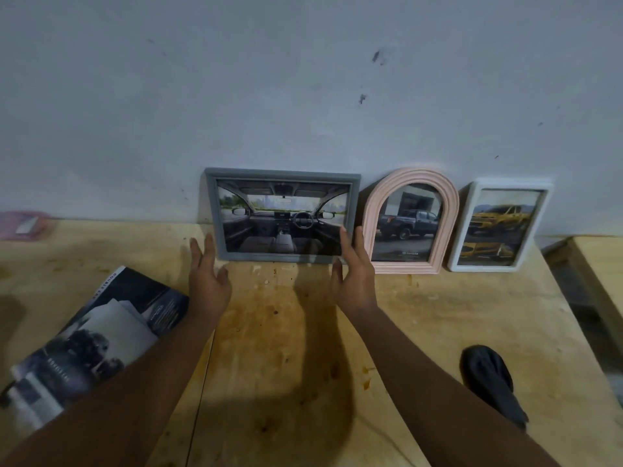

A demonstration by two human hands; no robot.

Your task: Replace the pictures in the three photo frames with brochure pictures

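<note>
Grey rectangular plastic frame [282,215], pink arched frame [410,220] and white rectangular frame [500,227] lean on the wall at the back of the wooden desk [438,315]. All three show car pictures, so the task looks near done. Left hand [207,274] and right hand [354,274] are flat-fingered and flank the grey frame. Dark car brochure [94,335] lies to the left.

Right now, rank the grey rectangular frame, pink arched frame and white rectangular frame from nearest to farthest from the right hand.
1. Grey rectangular frame: leftmost, at the right hand.
2. Pink arched frame: middle.
3. White rectangular frame: rightmost.
</note>
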